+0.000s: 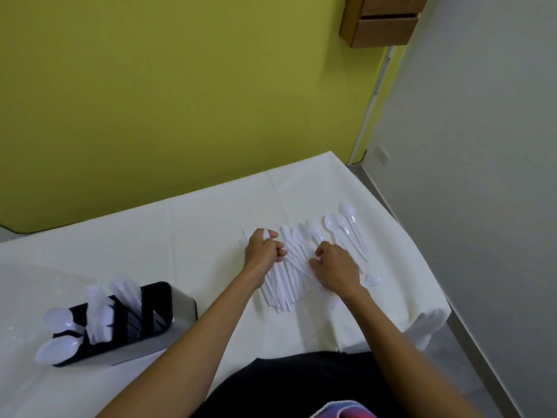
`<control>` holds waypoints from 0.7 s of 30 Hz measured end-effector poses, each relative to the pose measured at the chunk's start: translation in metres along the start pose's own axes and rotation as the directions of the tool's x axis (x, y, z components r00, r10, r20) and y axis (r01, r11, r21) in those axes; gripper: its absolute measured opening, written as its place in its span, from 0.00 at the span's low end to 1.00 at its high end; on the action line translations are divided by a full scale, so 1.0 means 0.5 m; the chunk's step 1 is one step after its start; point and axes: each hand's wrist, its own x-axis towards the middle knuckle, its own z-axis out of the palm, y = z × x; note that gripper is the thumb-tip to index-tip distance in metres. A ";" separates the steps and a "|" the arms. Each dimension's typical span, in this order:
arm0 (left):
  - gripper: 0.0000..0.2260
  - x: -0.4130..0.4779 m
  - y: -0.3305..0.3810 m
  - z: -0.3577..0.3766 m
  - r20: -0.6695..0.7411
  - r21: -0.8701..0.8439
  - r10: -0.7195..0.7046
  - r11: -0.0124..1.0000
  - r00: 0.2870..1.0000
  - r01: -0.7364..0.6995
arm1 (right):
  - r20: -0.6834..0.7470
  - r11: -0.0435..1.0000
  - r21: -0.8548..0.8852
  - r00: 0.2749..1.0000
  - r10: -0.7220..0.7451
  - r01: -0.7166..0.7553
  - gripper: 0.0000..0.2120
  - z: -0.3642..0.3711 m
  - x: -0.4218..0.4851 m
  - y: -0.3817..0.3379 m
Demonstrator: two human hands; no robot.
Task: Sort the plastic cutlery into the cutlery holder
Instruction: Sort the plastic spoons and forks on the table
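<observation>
A heap of white plastic cutlery (289, 285) lies on the white tablecloth, handles fanned toward me. Several spoons (343, 224) lie spread at its far right, and one spoon (373, 279) sits apart at the right. My left hand (263, 251) is closed around a bunch of pieces at the heap's left side. Resting on the heap's right part, my right hand (334, 270) has its fingers bent over the cutlery; whether it grips a piece is unclear. The black and steel cutlery holder (177, 309) stands at the near left, with spoons and other white pieces in its compartments.
The table (196, 224) is covered in a white cloth and stands against a yellow-green wall. Its right edge drops off to a grey floor. A wooden wall cabinet (382, 22) hangs at the top right. A clear plastic sheet (36, 285) lies behind the holder.
</observation>
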 end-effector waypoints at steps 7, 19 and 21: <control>0.08 -0.007 0.006 0.005 -0.042 -0.052 0.005 0.999 0.999 -0.007 | -0.056 1.000 0.025 0.998 0.010 -0.009 0.10 -0.029 -0.012 -0.007; 0.12 0.009 0.010 0.010 0.022 -0.052 0.043 0.998 0.999 -0.041 | 0.096 0.877 0.476 0.988 -0.122 0.062 0.09 -0.044 -0.050 -0.043; 0.13 0.011 0.003 0.002 -0.022 -0.033 0.015 0.999 1.000 -0.016 | -0.008 0.935 0.350 0.999 -0.053 0.052 0.09 -0.022 -0.032 -0.025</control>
